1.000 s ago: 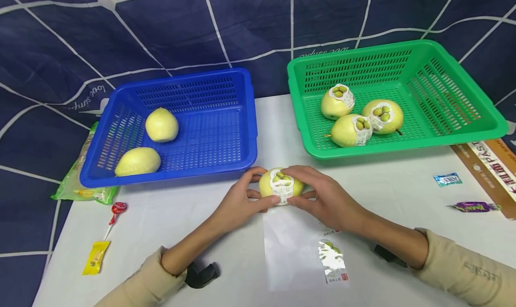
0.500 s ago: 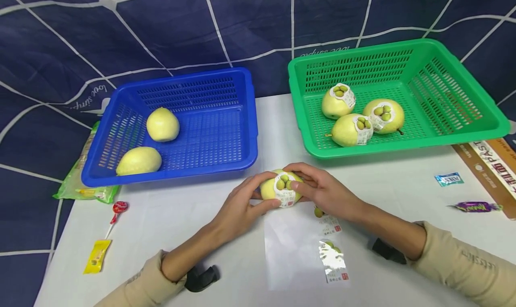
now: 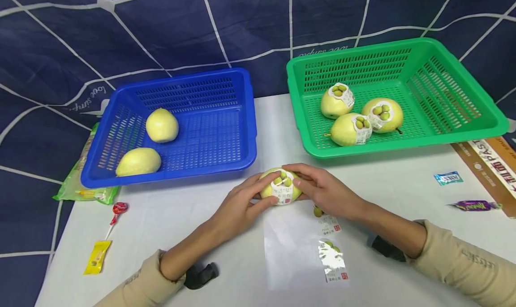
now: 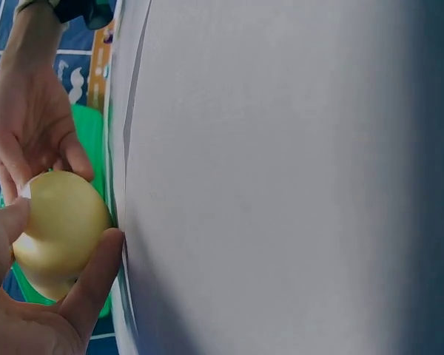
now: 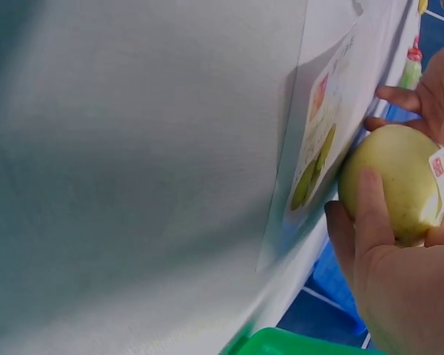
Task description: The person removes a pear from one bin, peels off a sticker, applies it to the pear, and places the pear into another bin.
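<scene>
Both hands hold a yellow pear (image 3: pixel 266 192) low over the table, just in front of the baskets. A printed label (image 3: pixel 282 193) with a picture of green fruit lies across its upper side. My left hand (image 3: pixel 238 205) grips the pear from the left, its thumb by the label's lower edge and a finger reaching over the label's top. From the right, my right hand (image 3: pixel 331 192) curls round it, thumb against the label's side. In the left wrist view the pear's bare underside (image 4: pixel 65 225) shows between the hands. Below lies a backing sheet (image 3: pixel 292 257) bearing fruit labels (image 3: pixel 333 260).
A blue basket (image 3: pixel 169 180) with two unlabelled pears stands at the back left. The green basket (image 3: pixel 403 145) at the back right holds three labelled pears. Sweets lie at both sides: a red lollipop (image 3: pixel 119 208), a yellow packet (image 3: pixel 96 257), a purple sweet (image 3: pixel 475 206).
My right thumb has shifted from below the label up onto its side, and a left finger now lies over the label's top. The pear has turned slightly in the hands; the baskets stay put.
</scene>
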Available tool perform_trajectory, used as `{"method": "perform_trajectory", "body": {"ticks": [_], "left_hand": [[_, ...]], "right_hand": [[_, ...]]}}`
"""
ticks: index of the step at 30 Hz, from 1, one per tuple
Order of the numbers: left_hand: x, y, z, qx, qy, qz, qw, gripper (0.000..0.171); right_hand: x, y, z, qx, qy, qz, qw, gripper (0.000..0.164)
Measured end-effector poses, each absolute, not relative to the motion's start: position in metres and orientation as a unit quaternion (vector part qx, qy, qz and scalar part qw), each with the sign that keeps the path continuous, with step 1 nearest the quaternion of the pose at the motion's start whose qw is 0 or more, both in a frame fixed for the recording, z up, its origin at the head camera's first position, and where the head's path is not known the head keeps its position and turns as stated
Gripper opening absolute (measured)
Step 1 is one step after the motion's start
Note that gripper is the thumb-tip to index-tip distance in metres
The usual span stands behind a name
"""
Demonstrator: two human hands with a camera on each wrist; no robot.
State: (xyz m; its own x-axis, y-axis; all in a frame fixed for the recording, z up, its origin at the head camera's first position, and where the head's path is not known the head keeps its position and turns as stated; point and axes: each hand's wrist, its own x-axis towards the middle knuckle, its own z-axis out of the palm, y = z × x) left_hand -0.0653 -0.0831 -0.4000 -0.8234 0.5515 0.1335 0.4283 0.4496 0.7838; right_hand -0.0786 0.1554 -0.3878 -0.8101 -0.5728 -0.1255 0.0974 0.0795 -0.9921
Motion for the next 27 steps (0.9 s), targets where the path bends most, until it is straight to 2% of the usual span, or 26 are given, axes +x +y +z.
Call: {"method": "perform_trajectory", "body": {"ticks": [6,10,14,20,24,27], "left_hand": [[-0.068,-0.084,-0.401,0.281,0.837,0.462,0.082,0.054],[-0.069,-0.084,-0.4,0.277,0.832,0.472,0.094,0.056],[-0.069,-0.085,-0.397,0.256,0.824,0.488,0.129,0.055],[-0.067,-0.08,-0.387,0.16,0.823,0.514,0.179,0.049],[-0.069,-0.073,-0.386,0.092,0.833,0.514,0.185,0.049],[-0.071,-0.071,-0.385,0.068,0.816,0.542,0.189,0.043]], "right_hand": [[-0.078,0.155,-0.39,-0.197,0.738,-0.611,0.207,0.049],[-0.079,0.159,-0.39,-0.201,0.716,-0.626,0.234,0.049],[-0.079,0.162,-0.39,-0.192,0.699,-0.64,0.257,0.047],[-0.078,0.156,-0.389,-0.166,0.717,-0.638,0.226,0.039],[-0.079,0.153,-0.387,-0.147,0.718,-0.642,0.225,0.033],[-0.08,0.152,-0.386,-0.132,0.708,-0.652,0.236,0.033]]}}
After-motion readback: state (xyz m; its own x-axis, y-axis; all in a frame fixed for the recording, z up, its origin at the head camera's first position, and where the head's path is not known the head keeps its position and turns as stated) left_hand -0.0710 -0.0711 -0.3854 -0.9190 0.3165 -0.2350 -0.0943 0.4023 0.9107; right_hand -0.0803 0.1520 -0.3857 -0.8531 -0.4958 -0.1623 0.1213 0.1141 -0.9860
